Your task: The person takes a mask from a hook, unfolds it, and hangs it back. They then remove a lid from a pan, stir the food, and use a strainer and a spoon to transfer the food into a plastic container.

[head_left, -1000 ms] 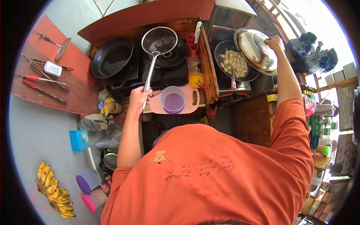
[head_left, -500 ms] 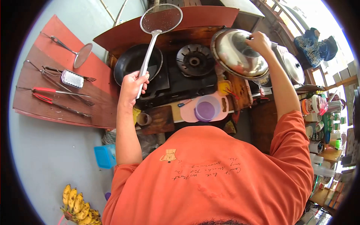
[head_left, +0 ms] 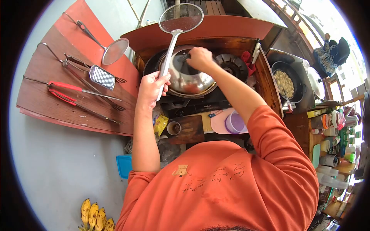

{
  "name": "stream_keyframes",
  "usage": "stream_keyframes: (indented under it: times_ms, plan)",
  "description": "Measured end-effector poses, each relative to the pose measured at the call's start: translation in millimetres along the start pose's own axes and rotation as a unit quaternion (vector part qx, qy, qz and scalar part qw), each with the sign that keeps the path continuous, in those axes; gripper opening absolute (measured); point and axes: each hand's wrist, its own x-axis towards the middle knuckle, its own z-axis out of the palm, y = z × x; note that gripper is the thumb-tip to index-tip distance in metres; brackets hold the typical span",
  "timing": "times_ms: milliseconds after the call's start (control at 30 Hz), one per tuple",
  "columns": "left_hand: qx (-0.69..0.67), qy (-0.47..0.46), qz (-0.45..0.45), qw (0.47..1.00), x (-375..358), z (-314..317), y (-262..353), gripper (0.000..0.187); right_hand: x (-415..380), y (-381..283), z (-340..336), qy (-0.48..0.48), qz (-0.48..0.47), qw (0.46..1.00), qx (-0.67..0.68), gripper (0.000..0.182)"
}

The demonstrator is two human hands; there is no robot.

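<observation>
My left hand point(head_left: 152, 89) is wrapped round the handle of a metal strainer point(head_left: 181, 18), whose round mesh head points up and away. The knob of a large shiny metal lid point(head_left: 187, 80) is gripped by my right hand point(head_left: 200, 59). This lid is over the left part of the stove point(head_left: 216, 101), in front of a dark pan point(head_left: 152, 62) that is mostly hidden. Whether the lid touches the pan cannot be told. To its right is a black burner point(head_left: 230, 68).
A wok of pale food pieces point(head_left: 284, 82) stands at the right. Utensils hang on the red board point(head_left: 50, 96) at the left. Near me are a wooden board point(head_left: 189, 129), a cup point(head_left: 174, 128), a purple container point(head_left: 236, 122) and bananas point(head_left: 92, 215).
My right hand has carried the lid leftward, from the right side to the left part of the stove. The wok of food now shows. The whole view has shifted right.
</observation>
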Motion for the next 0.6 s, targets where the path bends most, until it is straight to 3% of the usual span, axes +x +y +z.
stream_keyframes:
  times_ms: [67, 367, 433, 500, 567, 600]
  plan:
    - [-0.002, 0.010, -0.001, 1.000, 1, -3, -3, 0.015, 11, -18, 33, 0.030, -0.041, 0.999, 0.011, 0.022]
    - [-0.001, 0.057, -0.011, 0.998, 3, -6, -16, 0.016, 40, -70, 70, -0.005, -0.056, 0.998, 0.016, 0.022]
    - [0.007, 0.056, -0.003, 0.998, 2, -8, -21, 0.016, 37, -72, 73, 0.049, -0.081, 0.995, 0.015, 0.022]
    - [0.007, 0.048, 0.014, 0.999, 6, -8, -29, 0.016, 32, -71, 73, -0.023, -0.044, 0.998, 0.043, 0.020]
    - [-0.001, 0.049, 0.006, 0.999, 8, -6, -33, 0.020, 30, -63, 79, -0.024, -0.025, 0.997, 0.075, 0.025]
    - [0.009, 0.045, 0.004, 0.999, 8, -4, -32, 0.023, 28, -55, 90, 0.043, -0.055, 0.994, 0.080, 0.031]
